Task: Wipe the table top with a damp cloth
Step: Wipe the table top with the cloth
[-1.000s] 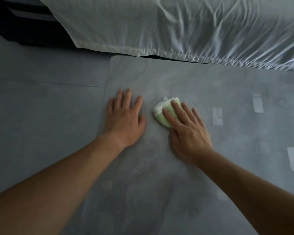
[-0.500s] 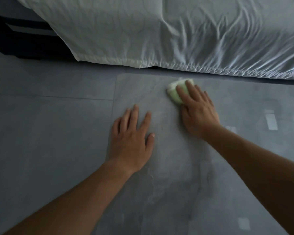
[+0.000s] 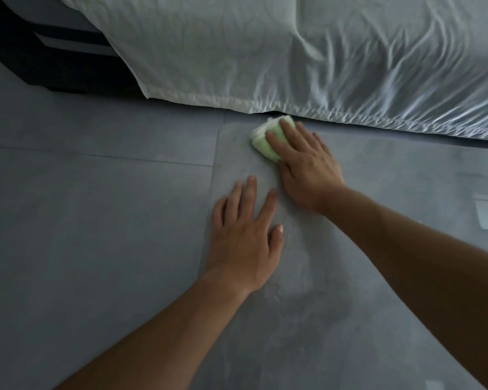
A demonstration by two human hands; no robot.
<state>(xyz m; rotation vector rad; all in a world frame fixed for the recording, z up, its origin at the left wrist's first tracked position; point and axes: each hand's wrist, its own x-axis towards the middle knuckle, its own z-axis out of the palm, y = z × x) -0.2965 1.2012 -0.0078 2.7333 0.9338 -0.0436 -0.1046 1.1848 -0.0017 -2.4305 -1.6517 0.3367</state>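
A folded pale green cloth [image 3: 265, 139] lies on the grey table top [image 3: 378, 277], close to its far edge. My right hand [image 3: 307, 167] presses flat on the cloth, fingers covering most of it. My left hand [image 3: 245, 237] rests palm down on the table top just in front of the cloth, fingers spread, holding nothing. A faint damp streak shows on the surface below the hands.
A white wrinkled bed sheet [image 3: 321, 57] hangs just beyond the table's far edge, almost touching the cloth. Grey floor tiles [image 3: 82, 192] lie to the left of the table's left edge. Dark furniture [image 3: 40, 60] stands at the top left.
My right hand has pushed the cloth away from me, from beside the left hand up to the table's far edge by the sheet. The left hand stayed flat in place.
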